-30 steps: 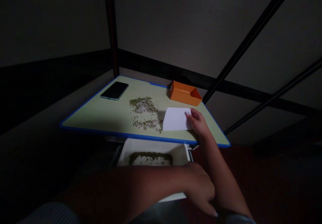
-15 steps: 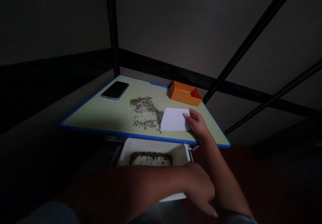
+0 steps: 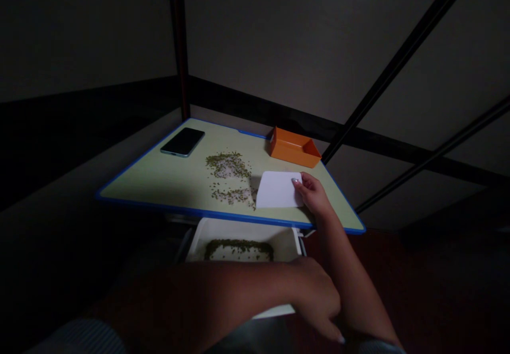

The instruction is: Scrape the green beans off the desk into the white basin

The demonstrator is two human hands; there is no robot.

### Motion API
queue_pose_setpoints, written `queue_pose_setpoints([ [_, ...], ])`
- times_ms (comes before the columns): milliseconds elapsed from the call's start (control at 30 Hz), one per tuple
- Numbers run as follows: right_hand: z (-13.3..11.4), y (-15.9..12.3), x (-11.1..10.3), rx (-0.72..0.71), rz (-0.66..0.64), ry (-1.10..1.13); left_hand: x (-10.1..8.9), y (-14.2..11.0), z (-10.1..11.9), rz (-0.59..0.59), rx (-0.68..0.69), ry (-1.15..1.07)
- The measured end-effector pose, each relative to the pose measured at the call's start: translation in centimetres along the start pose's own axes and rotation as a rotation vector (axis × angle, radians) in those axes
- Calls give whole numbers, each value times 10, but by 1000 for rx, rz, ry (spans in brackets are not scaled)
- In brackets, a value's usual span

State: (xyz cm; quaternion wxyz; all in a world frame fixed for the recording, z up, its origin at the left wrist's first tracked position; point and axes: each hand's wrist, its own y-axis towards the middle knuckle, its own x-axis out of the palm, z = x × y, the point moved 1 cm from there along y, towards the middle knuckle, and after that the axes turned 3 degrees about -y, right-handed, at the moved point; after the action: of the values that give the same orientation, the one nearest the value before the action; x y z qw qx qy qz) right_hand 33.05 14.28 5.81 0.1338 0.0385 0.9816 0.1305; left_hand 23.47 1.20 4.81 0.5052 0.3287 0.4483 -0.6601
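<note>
My right hand (image 3: pixel 313 192) holds a flat white scraper (image 3: pixel 279 189) by its right side, thumb on top and fingers behind. The scraper is low over the pale green tabletop (image 3: pixel 155 179), its left edge beside a thin strip of small mixed grains (image 3: pixel 233 196). Behind that strip lies a larger pile of green and whitish grains (image 3: pixel 228 164). My left hand (image 3: pixel 316 295) crosses in front of my right forearm, below the table. Its knuckles are bent and its thumb points down; the other fingertips are hidden, as is anything in them.
An open orange box (image 3: pixel 295 152) stands at the tabletop's back right. At the back left lies a dark-screened phone (image 3: pixel 183 141). Under the blue front edge (image 3: pixel 223 215), a white drawer-like bin (image 3: pixel 247 229) juts out with green grains (image 3: pixel 239 245) inside. Dim wall panels (image 3: pixel 271 35) rise behind.
My right hand and the scraper have shifted very slightly right, away from the grain strip. The grains and my left hand look the same.
</note>
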Motion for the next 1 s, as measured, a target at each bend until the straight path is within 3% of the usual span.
queue_pose_setpoints([
  [1000,-8,-3,4,-12,-63,-7,-5,-1,1,-62,-4,15],
])
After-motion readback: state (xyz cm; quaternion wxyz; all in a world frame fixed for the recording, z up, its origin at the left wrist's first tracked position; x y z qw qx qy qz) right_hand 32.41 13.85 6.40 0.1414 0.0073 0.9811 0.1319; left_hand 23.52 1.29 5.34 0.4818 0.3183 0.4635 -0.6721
